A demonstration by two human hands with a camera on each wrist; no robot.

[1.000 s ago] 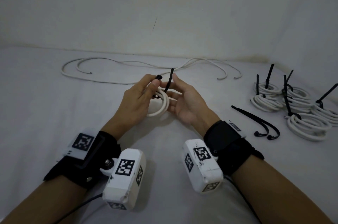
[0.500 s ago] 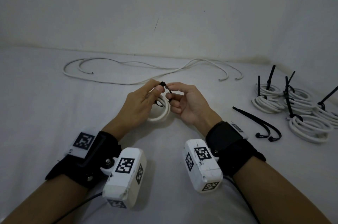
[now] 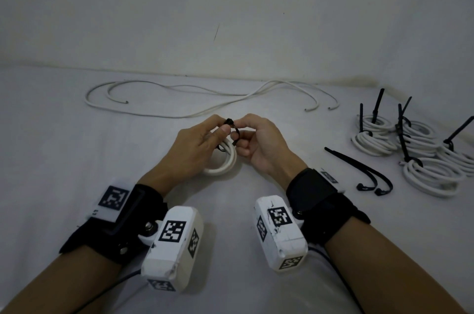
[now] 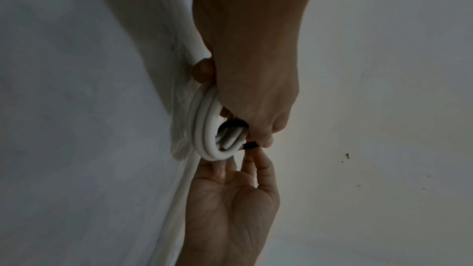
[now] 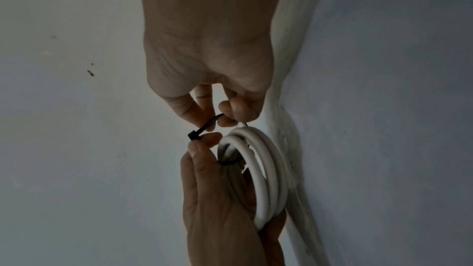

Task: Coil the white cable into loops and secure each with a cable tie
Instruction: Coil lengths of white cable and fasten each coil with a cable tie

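Note:
A small coil of white cable [image 3: 222, 165] is held just above the table in my left hand [image 3: 223, 125], with its fingers through the loops. The left thumb and forefinger also pinch the head of a black cable tie [image 3: 232, 129]. The tie wraps round the coil's strands [image 5: 263, 169]. My right hand [image 3: 237, 130] faces the left and pinches the tie's strap [image 5: 210, 123] close to the head [image 5: 193, 135]. In the left wrist view the tie [image 4: 234, 123] circles the bundle [image 4: 204, 128] under my knuckles. The strap's tip is hidden by the fingers.
Loose white cables [image 3: 195, 108] lie spread along the back of the table, near the wall. Several tied coils [image 3: 420, 157] with upright black tie tails sit at the right. Two loose black ties [image 3: 364, 172] lie beside my right wrist.
The tie's tail stood upright between my hands a second ago. It is now bent over to the head, and my right hand has closed from flat fingers to a pinch on it.

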